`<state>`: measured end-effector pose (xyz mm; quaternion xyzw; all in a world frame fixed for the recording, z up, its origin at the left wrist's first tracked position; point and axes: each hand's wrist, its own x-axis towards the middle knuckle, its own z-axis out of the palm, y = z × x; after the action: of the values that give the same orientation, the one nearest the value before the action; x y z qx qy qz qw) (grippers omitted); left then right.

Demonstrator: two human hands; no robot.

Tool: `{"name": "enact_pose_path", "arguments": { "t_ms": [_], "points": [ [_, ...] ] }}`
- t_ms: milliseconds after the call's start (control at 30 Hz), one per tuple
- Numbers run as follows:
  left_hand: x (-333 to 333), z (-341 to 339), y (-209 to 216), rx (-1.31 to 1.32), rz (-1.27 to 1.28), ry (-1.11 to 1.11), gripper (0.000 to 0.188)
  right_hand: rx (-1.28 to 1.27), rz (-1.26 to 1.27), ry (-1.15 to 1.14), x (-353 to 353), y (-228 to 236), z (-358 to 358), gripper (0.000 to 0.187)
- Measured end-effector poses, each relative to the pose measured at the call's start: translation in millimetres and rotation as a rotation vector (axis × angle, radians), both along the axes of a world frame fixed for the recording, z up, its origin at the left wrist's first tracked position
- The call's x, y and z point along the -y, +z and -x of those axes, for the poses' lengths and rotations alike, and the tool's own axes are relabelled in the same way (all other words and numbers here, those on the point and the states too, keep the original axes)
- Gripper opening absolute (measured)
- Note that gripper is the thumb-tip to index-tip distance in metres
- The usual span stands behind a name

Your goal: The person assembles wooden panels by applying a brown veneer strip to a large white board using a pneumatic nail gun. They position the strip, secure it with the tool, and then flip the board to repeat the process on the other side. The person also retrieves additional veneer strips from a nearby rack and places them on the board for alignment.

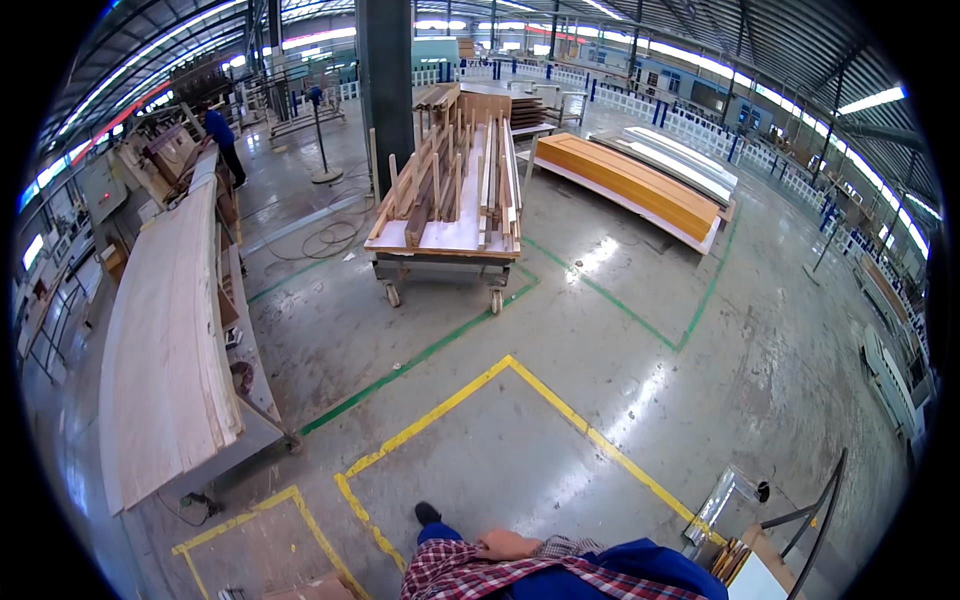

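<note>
My right hand (508, 545) is low in the head view, in front of my body, with a checked cuff (568, 547) at its wrist. Its fingers are too small and blurred to tell whether they hold anything. Red plaid cloth (440, 572) and blue clothing (650, 565) lie around it. My left hand does not show. One dark shoe (427, 513) is on the grey floor, inside a yellow-taped outline (440, 410).
A long stack of pale boards (165, 350) lies on a bench at left. Ahead, a wheeled cart (440, 255) carries upright wood strips beside a dark pillar (385, 90). Orange-brown panels (625, 180) lie low at right. A person in blue (220, 135) stands far left.
</note>
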<state>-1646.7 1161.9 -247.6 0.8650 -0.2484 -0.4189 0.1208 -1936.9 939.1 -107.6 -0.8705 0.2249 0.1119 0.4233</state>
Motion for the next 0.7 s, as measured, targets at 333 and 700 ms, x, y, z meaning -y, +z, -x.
{"name": "enact_pose_path", "arguments": {
  "t_ms": [333, 700],
  "points": [
    [190.3, -169.7, -130.1, -0.186, 0.052, -0.184, 0.029, -0.225, 0.118, -0.364, 197.1, 35.5, -56.2, 0.047],
    [447.4, -212.3, -3.4, -0.187, 0.031, -0.046, 0.04, -0.322, -0.041, -0.754, 343.4, -6.7, -58.3, 0.05]
  ]
}}
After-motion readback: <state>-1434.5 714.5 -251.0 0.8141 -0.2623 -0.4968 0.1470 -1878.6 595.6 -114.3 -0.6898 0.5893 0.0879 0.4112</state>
